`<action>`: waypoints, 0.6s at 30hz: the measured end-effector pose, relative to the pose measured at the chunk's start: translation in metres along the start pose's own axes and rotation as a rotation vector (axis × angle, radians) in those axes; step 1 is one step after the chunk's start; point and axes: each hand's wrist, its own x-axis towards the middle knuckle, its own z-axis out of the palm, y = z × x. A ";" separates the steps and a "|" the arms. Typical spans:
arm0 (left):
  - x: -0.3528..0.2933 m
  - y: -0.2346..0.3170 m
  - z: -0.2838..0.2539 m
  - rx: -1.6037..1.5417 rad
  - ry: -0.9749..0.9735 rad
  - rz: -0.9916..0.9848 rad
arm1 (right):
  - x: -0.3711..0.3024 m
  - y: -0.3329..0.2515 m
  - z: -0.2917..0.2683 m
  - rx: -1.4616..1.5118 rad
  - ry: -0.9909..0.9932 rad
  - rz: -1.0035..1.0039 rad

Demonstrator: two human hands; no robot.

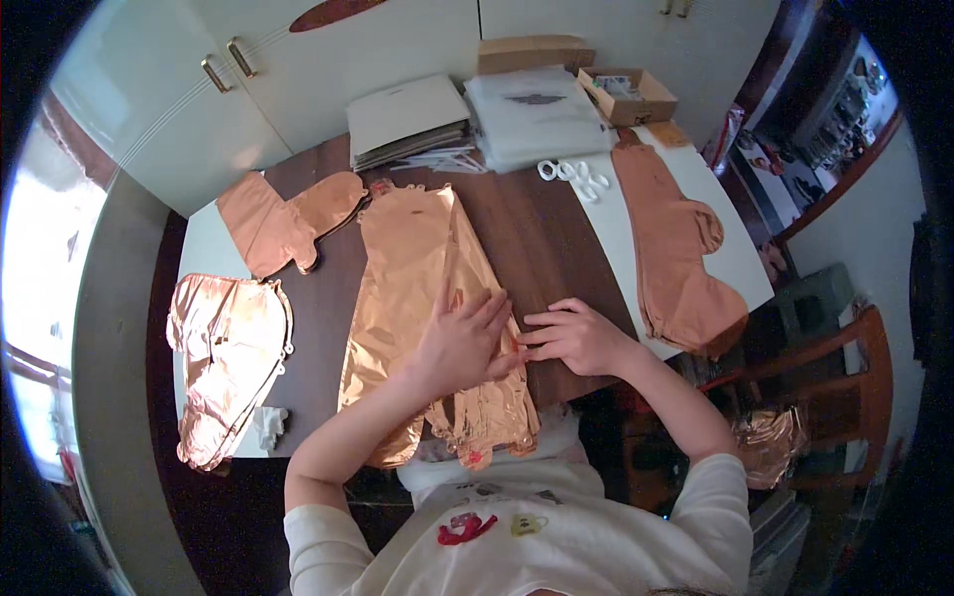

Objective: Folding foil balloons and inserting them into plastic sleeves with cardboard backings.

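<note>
A large flat copper-coloured foil balloon (402, 248), uninflated and creased, lies lengthwise down the middle of the table. Its near end, wrinkled and layered, reaches the table's front edge by my lap. My left hand (462, 343) rests flat on the foil near its right edge, fingers spread and pointing away from me. Just right of that edge, my right hand (576, 338) is low over the brown tabletop, fingers stretched leftward and apart. Its fingertips come close to the foil; whether they touch it I cannot tell.
More flat copper foil balloons lie at the far left (288, 223), near left (229, 348) and right (681, 248). Behind are a board stack (407, 114), white straws (437, 159), plastic bags (537, 114), white rolls (576, 177) and a cardboard box (628, 99). A wooden chair (874, 368) stands right.
</note>
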 end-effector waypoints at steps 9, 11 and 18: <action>0.037 -0.036 -0.001 0.140 -0.049 -0.177 | 0.004 -0.004 -0.003 0.014 0.015 0.014; 0.049 -0.050 0.001 0.178 -0.074 -0.229 | 0.003 -0.004 -0.004 0.029 0.011 0.028; 0.080 -0.093 -0.002 0.188 -0.205 -0.357 | 0.003 -0.004 -0.002 0.054 0.019 0.033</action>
